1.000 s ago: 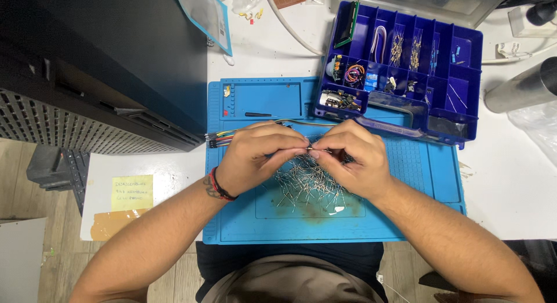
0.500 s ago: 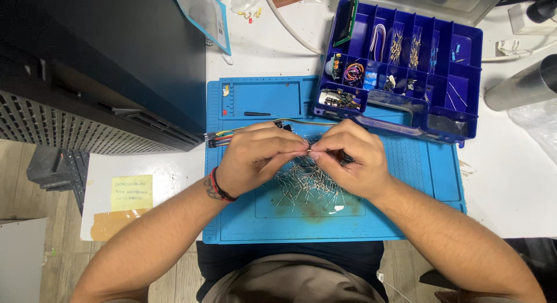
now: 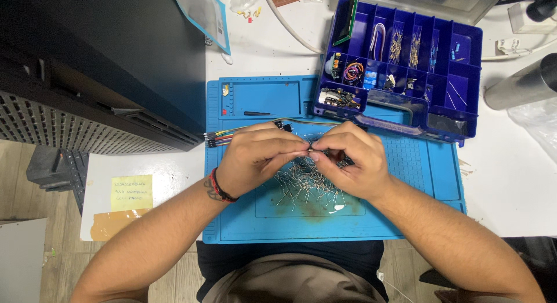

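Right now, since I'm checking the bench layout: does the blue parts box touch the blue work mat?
Touching. In the head view the blue parts box sits with its lower left part on top of the blue work mat, overlapping its upper right corner.

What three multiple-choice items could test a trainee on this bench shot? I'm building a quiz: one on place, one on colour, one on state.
1. Where does the pile of metal pins lie?
A. on the blue mat
B. in the parts box
C. on the floor

2. What colour is the parts box?
A. red
B. dark blue
C. white

3. How do the left hand and right hand stand?
A. flat and apart
B. fingertips together, pinching a small part
C. in the box

Answers: 1 A, pins are spread on the mat under the hands; 2 B, its walls are dark blue; 3 B, fingertips meet above the pile.
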